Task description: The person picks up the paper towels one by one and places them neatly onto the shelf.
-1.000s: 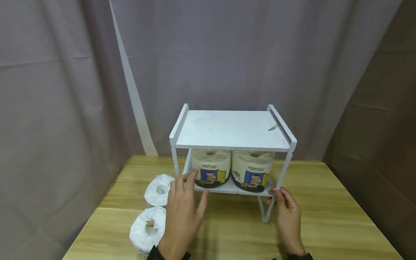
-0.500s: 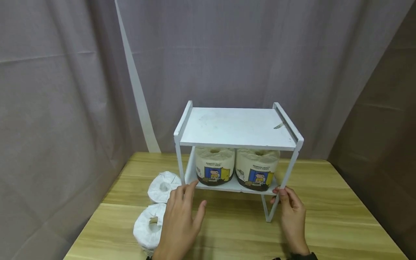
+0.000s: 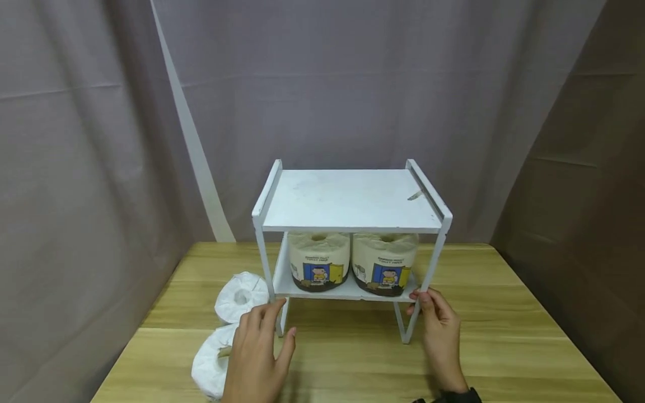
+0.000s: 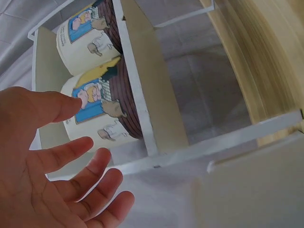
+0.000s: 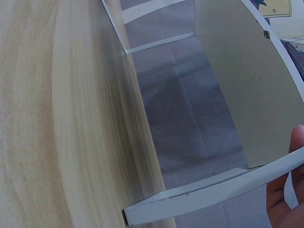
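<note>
The white rack [image 3: 347, 198] stands upright on the worktop [image 3: 514, 336] in front of you, with two printed paper rolls [image 3: 319, 263] side by side on its lower shelf. Your right hand [image 3: 440, 338] pinches the front right leg, thumb and fingers clamped on it. Your left hand [image 3: 256, 352] is near the front left leg, fingers apart, holding nothing. Left of the rack sit two white-wrapped rolls [image 3: 228, 299]; a grey curtain [image 3: 347, 101] hangs behind.

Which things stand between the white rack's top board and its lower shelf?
Two cartoon-printed toilet paper rolls, side by side on the lower shelf, beneath the top board. The head view shows them.
</note>
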The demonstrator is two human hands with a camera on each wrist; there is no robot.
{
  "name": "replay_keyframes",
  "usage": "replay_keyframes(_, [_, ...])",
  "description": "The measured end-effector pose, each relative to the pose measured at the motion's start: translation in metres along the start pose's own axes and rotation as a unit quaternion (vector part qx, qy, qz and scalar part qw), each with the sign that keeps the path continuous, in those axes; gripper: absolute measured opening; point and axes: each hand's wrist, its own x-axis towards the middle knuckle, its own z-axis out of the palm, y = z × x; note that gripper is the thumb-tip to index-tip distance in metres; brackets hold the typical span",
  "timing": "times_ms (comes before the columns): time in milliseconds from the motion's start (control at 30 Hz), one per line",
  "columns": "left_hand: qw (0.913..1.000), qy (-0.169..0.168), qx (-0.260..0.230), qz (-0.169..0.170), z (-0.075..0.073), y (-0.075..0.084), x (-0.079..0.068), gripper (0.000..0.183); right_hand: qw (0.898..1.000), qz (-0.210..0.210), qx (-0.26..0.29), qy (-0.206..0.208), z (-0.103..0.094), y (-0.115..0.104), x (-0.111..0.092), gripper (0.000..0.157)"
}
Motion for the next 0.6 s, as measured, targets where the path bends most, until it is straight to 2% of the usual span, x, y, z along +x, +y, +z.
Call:
replay_keyframes(167, [0.9997, 0.013, 0.02, 0.005, 0.001, -0.012, -0.012, 0.05, 1.0, 0.02, -0.014, 0.0, 0.002, 0.001, -0.006, 0.025])
replay_keyframes(300, [0.9992, -0.003, 0.041, -0.005, 0.001, -0.018, -0.017, 0.05, 1.0, 0.022, -0.019, 0.004, 0.0, -0.001, -0.005, 0.025])
replay_keyframes(467, [0.9966, -0.034, 0.067, -0.033, 0.0, -0.022, -0.025, 0.051, 1.0, 0.003, -0.013, 0.008, -0.002, -0.002, 0.0, 0.024])
replay_keyframes(600, [0.995, -0.035, 0.083, -0.043, 0.0, -0.028, -0.032, 0.048, 1.0, 0.001, -0.014, 0.004, 0.001, -0.001, 0.0, 0.024])
